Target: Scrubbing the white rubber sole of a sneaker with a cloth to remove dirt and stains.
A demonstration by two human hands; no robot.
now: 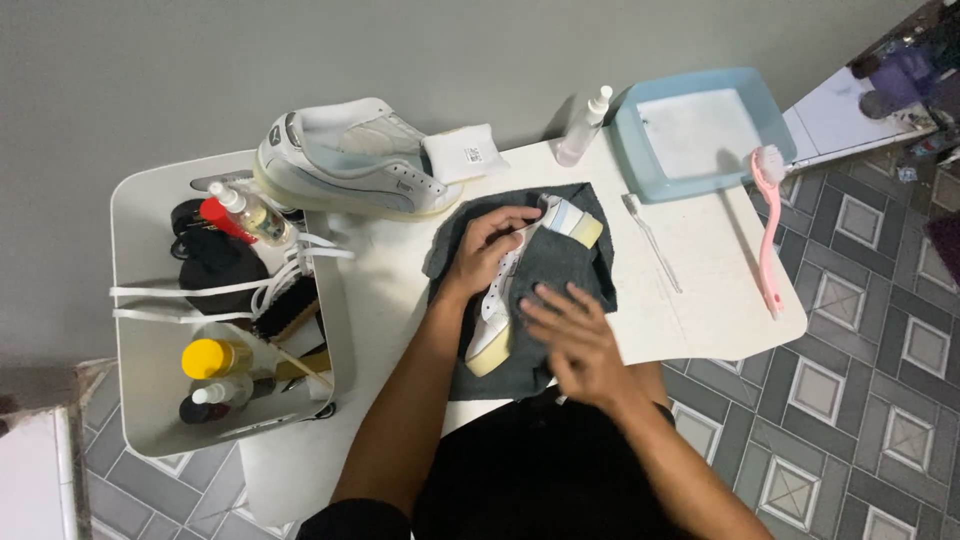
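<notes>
A white sneaker (497, 310) with a pale yellow sole lies on a dark grey cloth (520, 370) at the middle of the white table (700, 290). Part of the cloth is folded over the shoe. My left hand (487, 245) rests on the shoe's upper end, fingers bent. My right hand (570, 335) presses flat on the cloth covering the shoe, fingers spread. A second white and pale blue sneaker (350, 160) stands at the back of the table, beside a small white folded cloth (462, 153).
A white tray (135, 400) at the left holds bottles, brushes and white laces. At the back right stand a clear spray bottle (583, 128) and a pale blue basin (700, 130). A toothbrush (652, 243) and a pink long-handled brush (768, 225) lie at the right.
</notes>
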